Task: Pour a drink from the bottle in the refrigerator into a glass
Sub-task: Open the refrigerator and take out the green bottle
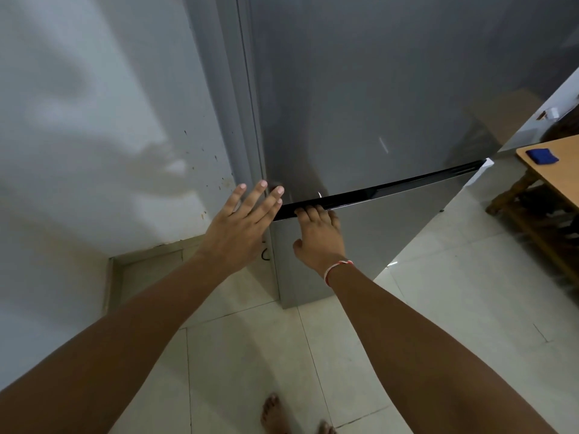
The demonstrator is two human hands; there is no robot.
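- Refrigerator (376, 104) fills the upper middle and right of the frame, a tall grey cabinet with both doors shut; a dark gap (391, 189) runs slantwise across it, parting the upper door from the lower door (407, 233).
- Bottle and glass are nowhere in view. The bottle, by the task sentence, should be inside the closed cabinet (which compartment cannot be told from here).
- Right hand (319, 236), at centre frame with a red and white thread band (336, 269) on its wrist, has its fingers curled over the top edge of the lower door, the tips tucked into the dark gap, gripping that edge.
- Left hand (241, 223), just to its left, is spread flat with fingers open and holds nothing; the fingertips lie at the left edge of the upper door, though whether they press on it or hover just off it I cannot tell.
- Step in hand, as I judge it: opening the refrigerator, the very start of the task, with nothing yet fetched or poured.
- Next move likely calls for a firm outward pull by the right hand to break the seal, the left perhaps bracing the cabinet.
- Wooden table (551, 170) at the right edge, bearing a blue cloth (542, 156), may serve for pouring.
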